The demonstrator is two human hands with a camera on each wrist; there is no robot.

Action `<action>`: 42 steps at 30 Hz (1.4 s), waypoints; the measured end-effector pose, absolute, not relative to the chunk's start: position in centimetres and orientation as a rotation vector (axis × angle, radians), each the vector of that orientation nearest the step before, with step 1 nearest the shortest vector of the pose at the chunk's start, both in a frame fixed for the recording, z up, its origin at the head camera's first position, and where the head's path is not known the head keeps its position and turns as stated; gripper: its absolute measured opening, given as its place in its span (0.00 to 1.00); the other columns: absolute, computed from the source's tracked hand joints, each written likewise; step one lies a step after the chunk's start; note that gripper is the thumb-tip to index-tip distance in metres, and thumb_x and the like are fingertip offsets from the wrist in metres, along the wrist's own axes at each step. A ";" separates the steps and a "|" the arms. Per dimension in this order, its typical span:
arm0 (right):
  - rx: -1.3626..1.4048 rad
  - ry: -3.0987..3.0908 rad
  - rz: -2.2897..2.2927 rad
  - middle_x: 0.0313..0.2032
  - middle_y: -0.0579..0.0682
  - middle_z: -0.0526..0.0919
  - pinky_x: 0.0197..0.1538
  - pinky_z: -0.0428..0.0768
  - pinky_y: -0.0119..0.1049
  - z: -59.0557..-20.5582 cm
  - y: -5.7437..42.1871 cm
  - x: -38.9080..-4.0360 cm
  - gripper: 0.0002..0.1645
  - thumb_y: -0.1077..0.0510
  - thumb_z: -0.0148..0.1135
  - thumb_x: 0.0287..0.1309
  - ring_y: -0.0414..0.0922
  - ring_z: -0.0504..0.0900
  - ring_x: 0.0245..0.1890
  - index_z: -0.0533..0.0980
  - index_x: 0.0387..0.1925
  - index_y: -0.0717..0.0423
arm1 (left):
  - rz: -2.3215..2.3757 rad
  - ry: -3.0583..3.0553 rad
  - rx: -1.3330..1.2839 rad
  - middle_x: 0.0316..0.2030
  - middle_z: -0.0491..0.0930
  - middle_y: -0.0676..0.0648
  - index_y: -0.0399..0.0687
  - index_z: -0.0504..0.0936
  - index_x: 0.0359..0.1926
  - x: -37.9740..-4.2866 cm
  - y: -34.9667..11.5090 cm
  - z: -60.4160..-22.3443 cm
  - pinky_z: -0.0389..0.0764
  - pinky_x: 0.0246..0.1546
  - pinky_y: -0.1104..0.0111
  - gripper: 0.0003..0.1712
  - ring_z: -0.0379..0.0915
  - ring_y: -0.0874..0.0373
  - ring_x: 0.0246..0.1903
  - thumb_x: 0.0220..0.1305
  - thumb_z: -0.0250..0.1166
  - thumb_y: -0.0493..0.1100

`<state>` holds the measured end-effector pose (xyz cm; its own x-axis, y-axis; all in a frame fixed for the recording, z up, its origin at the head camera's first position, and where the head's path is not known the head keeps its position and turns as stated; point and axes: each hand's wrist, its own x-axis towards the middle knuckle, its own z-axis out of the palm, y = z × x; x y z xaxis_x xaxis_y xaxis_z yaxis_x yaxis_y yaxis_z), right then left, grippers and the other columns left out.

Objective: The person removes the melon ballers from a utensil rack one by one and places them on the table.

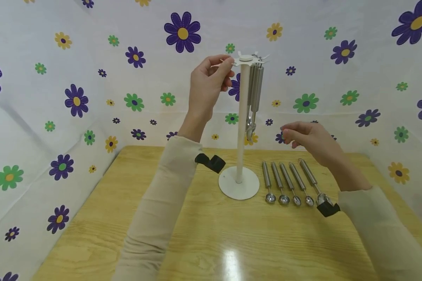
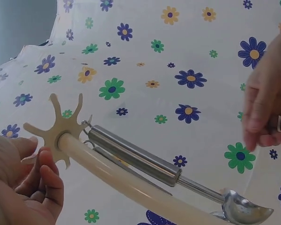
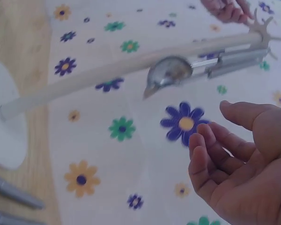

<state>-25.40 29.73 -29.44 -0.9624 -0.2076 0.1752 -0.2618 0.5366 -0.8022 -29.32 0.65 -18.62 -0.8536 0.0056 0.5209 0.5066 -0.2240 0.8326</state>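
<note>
A white stand [image 1: 243, 121] with a round base and a star-shaped top of hooks stands upright on the table. At its top, my left hand [image 1: 208, 80] pinches one hook between thumb and finger. From hooks on the right side hang steel-handled scoops [image 1: 256, 88]; a pointed-lip scoop [image 2: 246, 208] shows nearest in the left wrist view. My right hand [image 1: 311, 140] is in the air to the right of the stand, apart from it, its fingers loosely curled with nothing in them. In the right wrist view that hand [image 3: 246, 164] shows its palm, below the hanging scoops.
Several steel scoops [image 1: 287, 177] lie in a row on the wooden table [image 1: 197, 242], right of the stand's base, handles pointing back. The rightmost scoop [image 1: 311, 175] is larger and partly behind the right wrist strap. Flower-patterned cloth [image 1: 154, 70] surrounds the table at back and sides.
</note>
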 end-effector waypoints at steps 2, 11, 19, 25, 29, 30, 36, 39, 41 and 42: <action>0.406 -2.660 1.414 0.43 0.49 0.84 0.50 0.76 0.30 -28.4 28.8 -25.4 0.27 0.42 0.56 0.76 0.47 0.80 0.41 0.78 0.62 0.57 | -2.077 -1.680 -0.624 0.29 0.81 0.46 0.39 0.79 0.57 -29.0 1.0 -18.6 0.77 0.29 0.72 0.14 0.73 0.56 0.24 0.76 0.62 0.40; 0.474 -2.269 1.554 0.49 0.51 0.83 0.50 0.80 0.27 -25.5 24.6 -26.3 0.22 0.47 0.62 0.74 0.46 0.81 0.45 0.80 0.60 0.55 | -1.692 -1.777 -0.610 0.32 0.80 0.47 0.40 0.83 0.50 -28.1 2.1 -18.6 0.77 0.33 0.71 0.16 0.74 0.56 0.30 0.71 0.69 0.47; 0.542 -2.094 1.663 0.51 0.55 0.83 0.51 0.80 0.30 -24.1 21.5 -28.2 0.23 0.53 0.66 0.71 0.47 0.81 0.47 0.77 0.61 0.61 | -1.654 -1.787 -0.609 0.38 0.86 0.46 0.38 0.87 0.48 -28.5 2.3 -18.7 0.79 0.35 0.73 0.13 0.78 0.56 0.33 0.71 0.69 0.44; 0.593 -2.062 1.666 0.51 0.54 0.83 0.51 0.80 0.32 -24.3 20.2 -29.0 0.23 0.55 0.66 0.70 0.48 0.81 0.47 0.77 0.61 0.63 | -1.657 -1.750 -0.583 0.39 0.86 0.47 0.39 0.87 0.49 -28.4 2.6 -19.1 0.78 0.33 0.73 0.13 0.78 0.56 0.33 0.72 0.68 0.44; 0.626 -2.083 1.662 0.50 0.55 0.83 0.53 0.81 0.32 -24.2 20.0 -29.0 0.23 0.56 0.65 0.71 0.49 0.81 0.47 0.77 0.62 0.64 | -1.659 -1.732 -0.560 0.39 0.86 0.46 0.38 0.87 0.49 -28.3 2.8 -19.1 0.78 0.36 0.73 0.13 0.78 0.57 0.33 0.72 0.68 0.44; 0.635 -2.095 1.664 0.50 0.56 0.84 0.53 0.81 0.32 -24.2 20.0 -28.9 0.24 0.56 0.65 0.72 0.49 0.81 0.47 0.77 0.62 0.65 | -1.658 -1.733 -0.557 0.39 0.86 0.46 0.38 0.86 0.49 -28.3 2.8 -19.1 0.79 0.36 0.73 0.13 0.78 0.57 0.33 0.72 0.68 0.43; 0.641 -2.218 1.607 0.51 0.58 0.84 0.59 0.79 0.35 -23.8 20.5 -28.2 0.23 0.55 0.63 0.73 0.49 0.80 0.49 0.78 0.62 0.66 | -1.667 -1.715 -0.558 0.36 0.85 0.45 0.36 0.86 0.47 -28.7 2.0 -19.0 0.79 0.32 0.73 0.12 0.78 0.56 0.29 0.72 0.68 0.42; 0.627 -2.278 1.550 0.50 0.57 0.84 0.61 0.78 0.36 -23.5 20.8 -27.7 0.22 0.55 0.64 0.73 0.48 0.81 0.49 0.79 0.59 0.66 | -1.774 -1.684 -0.560 0.33 0.85 0.44 0.33 0.86 0.45 -29.3 1.3 -18.9 0.78 0.29 0.73 0.11 0.78 0.54 0.26 0.72 0.67 0.40; 0.629 -2.300 1.533 0.49 0.56 0.85 0.59 0.79 0.36 -23.3 20.8 -27.4 0.21 0.56 0.65 0.72 0.48 0.81 0.48 0.79 0.58 0.66 | -1.884 -1.676 -0.560 0.33 0.85 0.44 0.33 0.86 0.45 -29.7 0.9 -18.7 0.79 0.30 0.73 0.11 0.77 0.55 0.25 0.73 0.67 0.39; 0.632 -2.306 1.532 0.48 0.56 0.85 0.58 0.79 0.36 -23.2 20.8 -27.2 0.20 0.56 0.66 0.71 0.48 0.81 0.47 0.79 0.57 0.66 | -1.933 -1.677 -0.563 0.33 0.84 0.44 0.33 0.85 0.45 -29.8 0.7 -18.6 0.79 0.31 0.72 0.11 0.77 0.55 0.25 0.73 0.66 0.39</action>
